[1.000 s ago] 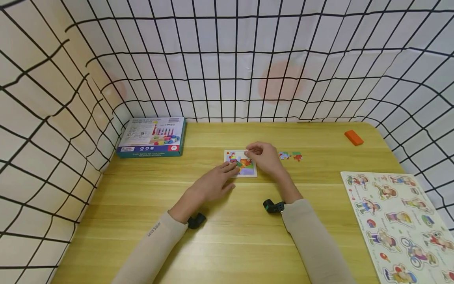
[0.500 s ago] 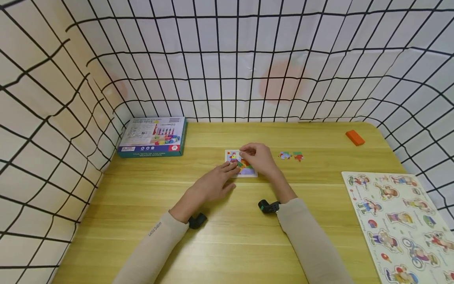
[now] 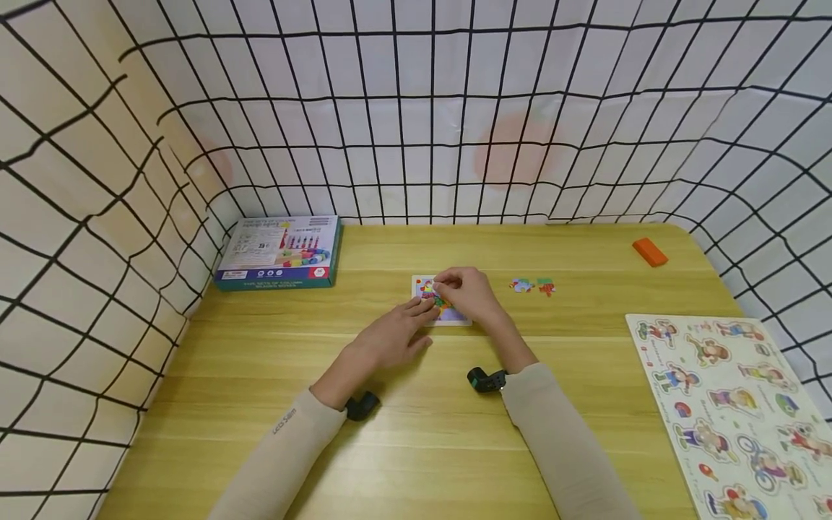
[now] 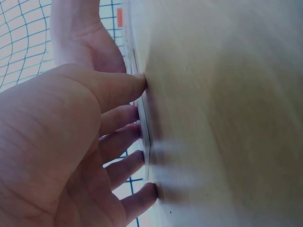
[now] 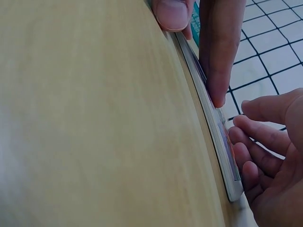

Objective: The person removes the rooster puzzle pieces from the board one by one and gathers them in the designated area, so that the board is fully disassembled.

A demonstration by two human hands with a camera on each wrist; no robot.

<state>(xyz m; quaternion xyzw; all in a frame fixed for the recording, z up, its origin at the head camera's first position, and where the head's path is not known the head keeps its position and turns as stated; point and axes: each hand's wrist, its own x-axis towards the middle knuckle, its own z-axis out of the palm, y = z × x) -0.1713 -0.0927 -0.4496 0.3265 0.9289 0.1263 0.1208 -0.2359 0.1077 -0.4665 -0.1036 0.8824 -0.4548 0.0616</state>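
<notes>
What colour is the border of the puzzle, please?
The border is white; it shows best in the head view.

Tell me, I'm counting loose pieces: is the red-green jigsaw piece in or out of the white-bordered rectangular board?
Out: the jigsaw piece lies on the wood-grain table, apart from the board.

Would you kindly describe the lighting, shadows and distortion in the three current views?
Head: bright, the white wall with black grid lines bowed at the sides, faint glare on the yellow wooden table; left wrist: dimmer, bluish, soft shadows beside the bare left hand; right wrist: dull, a pale glare patch at the left edge, table grain soft.
</notes>
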